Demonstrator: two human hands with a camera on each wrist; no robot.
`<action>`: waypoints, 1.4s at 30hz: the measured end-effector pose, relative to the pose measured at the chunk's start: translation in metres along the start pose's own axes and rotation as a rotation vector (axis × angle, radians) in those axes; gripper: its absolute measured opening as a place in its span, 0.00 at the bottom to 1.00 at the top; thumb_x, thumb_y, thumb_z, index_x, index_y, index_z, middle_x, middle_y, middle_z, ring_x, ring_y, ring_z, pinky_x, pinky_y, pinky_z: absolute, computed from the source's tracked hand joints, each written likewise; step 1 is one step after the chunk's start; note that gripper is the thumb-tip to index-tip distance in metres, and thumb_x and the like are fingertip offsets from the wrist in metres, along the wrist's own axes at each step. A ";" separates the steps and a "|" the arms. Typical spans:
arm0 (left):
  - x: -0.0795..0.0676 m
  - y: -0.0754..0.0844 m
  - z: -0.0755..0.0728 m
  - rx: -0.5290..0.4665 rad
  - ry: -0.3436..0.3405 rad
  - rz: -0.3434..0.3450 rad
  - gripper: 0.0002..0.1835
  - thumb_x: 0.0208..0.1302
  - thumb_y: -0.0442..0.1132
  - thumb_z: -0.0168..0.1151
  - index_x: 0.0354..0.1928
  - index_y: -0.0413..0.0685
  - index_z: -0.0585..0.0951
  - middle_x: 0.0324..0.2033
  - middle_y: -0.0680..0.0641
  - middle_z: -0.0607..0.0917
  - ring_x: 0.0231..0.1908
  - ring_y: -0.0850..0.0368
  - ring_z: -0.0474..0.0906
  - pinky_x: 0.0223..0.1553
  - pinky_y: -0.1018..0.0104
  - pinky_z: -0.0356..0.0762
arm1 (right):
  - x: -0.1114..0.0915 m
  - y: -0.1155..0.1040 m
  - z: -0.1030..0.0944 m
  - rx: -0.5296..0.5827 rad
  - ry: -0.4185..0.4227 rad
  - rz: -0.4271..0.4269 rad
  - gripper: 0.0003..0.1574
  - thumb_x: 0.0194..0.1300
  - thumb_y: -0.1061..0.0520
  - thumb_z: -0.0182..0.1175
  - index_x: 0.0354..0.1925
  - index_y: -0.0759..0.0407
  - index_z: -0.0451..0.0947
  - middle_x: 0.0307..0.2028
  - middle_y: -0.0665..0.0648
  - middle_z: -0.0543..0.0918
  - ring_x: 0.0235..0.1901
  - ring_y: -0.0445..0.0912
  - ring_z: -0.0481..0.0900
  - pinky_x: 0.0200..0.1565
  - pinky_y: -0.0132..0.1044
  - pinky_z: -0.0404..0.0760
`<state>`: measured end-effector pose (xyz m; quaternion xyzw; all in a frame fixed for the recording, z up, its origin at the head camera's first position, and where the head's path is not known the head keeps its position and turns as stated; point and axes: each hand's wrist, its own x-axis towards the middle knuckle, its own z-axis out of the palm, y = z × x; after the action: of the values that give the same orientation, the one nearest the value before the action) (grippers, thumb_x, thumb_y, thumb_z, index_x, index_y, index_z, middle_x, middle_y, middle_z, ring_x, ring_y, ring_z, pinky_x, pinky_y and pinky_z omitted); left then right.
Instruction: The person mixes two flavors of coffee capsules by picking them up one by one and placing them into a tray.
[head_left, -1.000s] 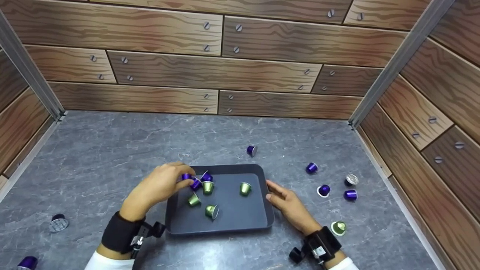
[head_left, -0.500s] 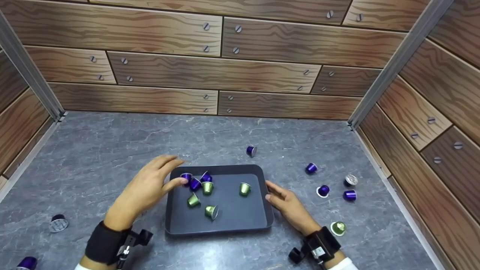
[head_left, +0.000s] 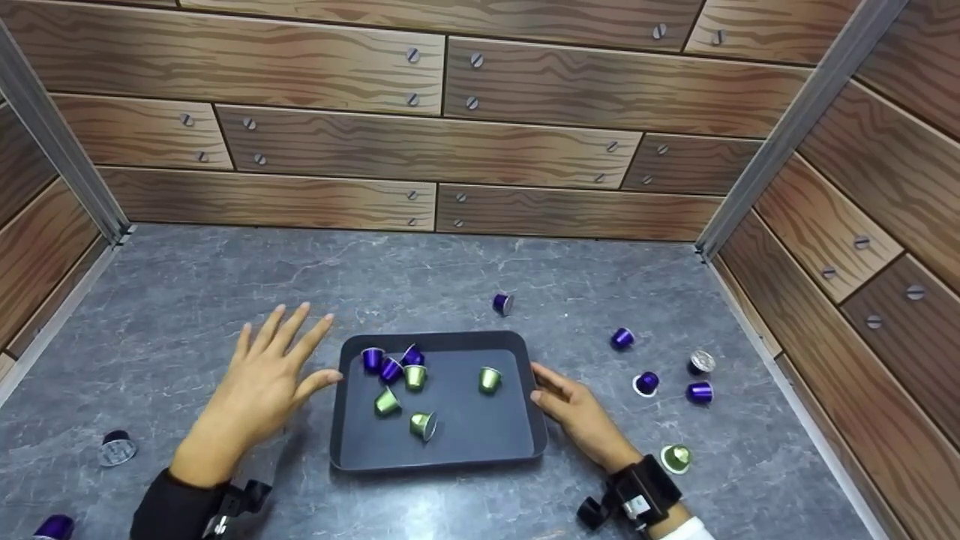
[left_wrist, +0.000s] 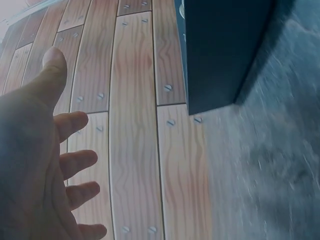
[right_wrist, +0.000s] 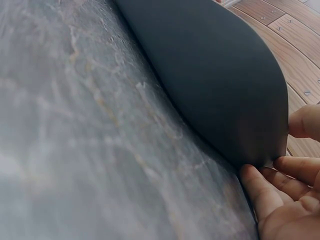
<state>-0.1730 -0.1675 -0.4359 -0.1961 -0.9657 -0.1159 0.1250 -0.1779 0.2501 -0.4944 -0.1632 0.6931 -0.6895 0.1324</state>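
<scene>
My left hand [head_left: 259, 382] is held with its fingers spread beside the left edge of a dark grey tray [head_left: 480, 442], holding nothing. Its thumb tip is right at the tray's rim. On the tray, three purple coffee capsules [head_left: 391, 369] cluster at the back left corner. Several green coffee capsules [head_left: 415, 376] lie there too, one of them [head_left: 490, 379] apart toward the right. My right hand [head_left: 581, 420] rests against the tray's right side. In the right wrist view, its fingertips [right_wrist: 252, 175] touch the tray's outer wall [right_wrist: 215, 80], with the thumb near the upper edge.
Outside the tray, a purple capsule [head_left: 502, 303] lies behind it. Several more purple ones [head_left: 700, 392] and a green one [head_left: 677, 457] are scattered to the right. Two capsules [head_left: 117, 448] [head_left: 55, 527] lie far left. Wood-patterned walls [head_left: 322, 142] enclose the grey marbled surface [head_left: 225, 262].
My left hand has let go of a purple capsule at the tray's back left corner and moved left off the tray, its fingers spreading. The right hand stays at the tray's side.
</scene>
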 end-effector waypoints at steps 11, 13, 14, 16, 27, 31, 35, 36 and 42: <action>-0.021 -0.022 0.001 0.010 -0.092 -0.178 0.38 0.58 0.69 0.34 0.68 0.69 0.42 0.68 0.42 0.44 0.65 0.39 0.29 0.53 0.41 0.10 | 0.005 0.020 -0.010 -0.001 0.002 -0.024 0.34 0.64 0.61 0.50 0.64 0.71 0.50 0.61 0.71 0.57 0.60 0.60 0.58 0.56 0.37 0.67; -0.025 -0.027 0.001 0.006 -0.109 -0.202 0.38 0.58 0.69 0.34 0.68 0.68 0.41 0.67 0.41 0.44 0.64 0.38 0.28 0.52 0.40 0.11 | 0.004 0.021 -0.010 -0.006 0.001 -0.037 0.35 0.64 0.60 0.51 0.64 0.71 0.50 0.61 0.72 0.58 0.59 0.60 0.59 0.56 0.39 0.67; -0.028 -0.029 0.001 0.006 -0.113 -0.214 0.38 0.58 0.69 0.34 0.68 0.68 0.41 0.67 0.41 0.44 0.64 0.38 0.28 0.52 0.39 0.11 | 0.004 0.021 -0.010 -0.008 0.000 -0.043 0.35 0.64 0.61 0.50 0.64 0.71 0.50 0.61 0.72 0.58 0.59 0.61 0.60 0.56 0.39 0.67; -0.033 -0.035 0.002 0.008 -0.127 -0.234 0.38 0.59 0.69 0.34 0.68 0.66 0.41 0.67 0.40 0.44 0.64 0.36 0.28 0.52 0.37 0.12 | 0.004 0.021 -0.010 -0.015 0.001 -0.047 0.35 0.64 0.61 0.51 0.64 0.71 0.50 0.61 0.72 0.58 0.58 0.61 0.61 0.55 0.39 0.67; -0.059 -0.066 -0.003 -0.001 -0.238 -0.342 0.41 0.58 0.70 0.31 0.69 0.62 0.38 0.65 0.34 0.47 0.61 0.28 0.35 0.48 0.26 0.24 | 0.003 0.020 -0.010 -0.014 0.031 -0.015 0.32 0.64 0.66 0.48 0.64 0.71 0.51 0.61 0.71 0.58 0.59 0.60 0.60 0.55 0.38 0.67; -0.066 -0.075 -0.005 -0.010 -0.260 -0.374 0.42 0.58 0.71 0.30 0.69 0.60 0.39 0.64 0.32 0.47 0.59 0.25 0.37 0.47 0.24 0.28 | 0.002 0.017 -0.008 0.017 0.024 0.019 0.33 0.64 0.66 0.48 0.64 0.72 0.49 0.62 0.71 0.56 0.60 0.60 0.58 0.57 0.43 0.64; -0.072 -0.083 -0.006 -0.029 -0.275 -0.405 0.42 0.59 0.70 0.32 0.69 0.55 0.42 0.63 0.30 0.47 0.58 0.24 0.37 0.46 0.23 0.29 | 0.001 0.008 -0.004 0.018 0.007 0.011 0.34 0.64 0.66 0.47 0.64 0.75 0.47 0.61 0.74 0.55 0.59 0.63 0.57 0.58 0.48 0.62; -0.073 -0.084 -0.006 -0.029 -0.281 -0.414 0.43 0.58 0.70 0.32 0.69 0.54 0.42 0.63 0.30 0.47 0.58 0.24 0.37 0.46 0.23 0.28 | 0.000 0.005 -0.003 0.012 0.003 0.006 0.34 0.64 0.66 0.47 0.63 0.75 0.46 0.61 0.75 0.55 0.59 0.63 0.57 0.58 0.49 0.61; -0.080 -0.091 -0.007 -0.051 -0.353 -0.455 0.44 0.58 0.70 0.33 0.69 0.52 0.40 0.63 0.28 0.45 0.57 0.21 0.35 0.44 0.23 0.26 | -0.001 -0.003 0.001 -0.009 0.002 -0.004 0.33 0.65 0.68 0.46 0.63 0.78 0.45 0.60 0.77 0.54 0.58 0.65 0.56 0.57 0.49 0.62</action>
<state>-0.1376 -0.2792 -0.4683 0.0056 -0.9884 -0.1293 -0.0792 -0.1767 0.2494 -0.4918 -0.1646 0.6959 -0.6869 0.1297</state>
